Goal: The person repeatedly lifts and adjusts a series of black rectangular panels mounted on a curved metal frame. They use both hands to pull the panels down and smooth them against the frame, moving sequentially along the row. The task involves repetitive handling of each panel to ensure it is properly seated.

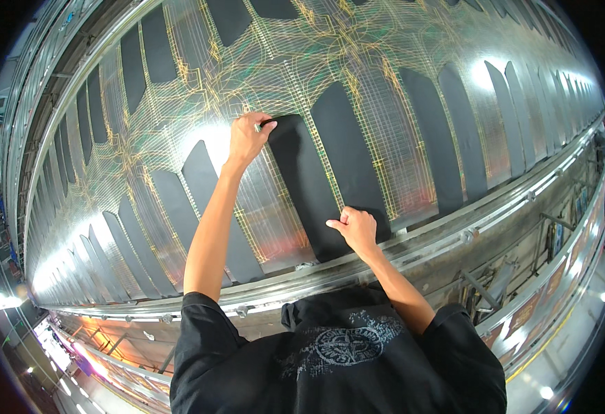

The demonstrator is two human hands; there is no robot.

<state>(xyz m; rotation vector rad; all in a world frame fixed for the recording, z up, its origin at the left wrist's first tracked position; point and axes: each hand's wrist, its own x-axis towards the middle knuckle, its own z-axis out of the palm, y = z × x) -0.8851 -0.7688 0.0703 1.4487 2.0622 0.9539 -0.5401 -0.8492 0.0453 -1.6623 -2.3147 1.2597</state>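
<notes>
A long black panel (304, 183), thin and flat like cut fabric, lies on the glossy table before me. My left hand (249, 140) pinches its far left corner, which curls up slightly between thumb and fingers. Toward the near end, my right hand (355, 229) is closed with the thumb pointing left, over the edges of this panel and the black panel (347, 141) beside it on the right. Whatever its fingers hold, if anything, is hidden. Yellow lines and dashes run along the narrow strip between the two panels.
The shiny tabletop (275, 228) carries dense yellow, green and white printed lines. Rows of similar black panels (426, 131) extend both ways. A metal rail (447, 238) with small fittings borders the near edge. Bright lamp reflections cover parts of the surface.
</notes>
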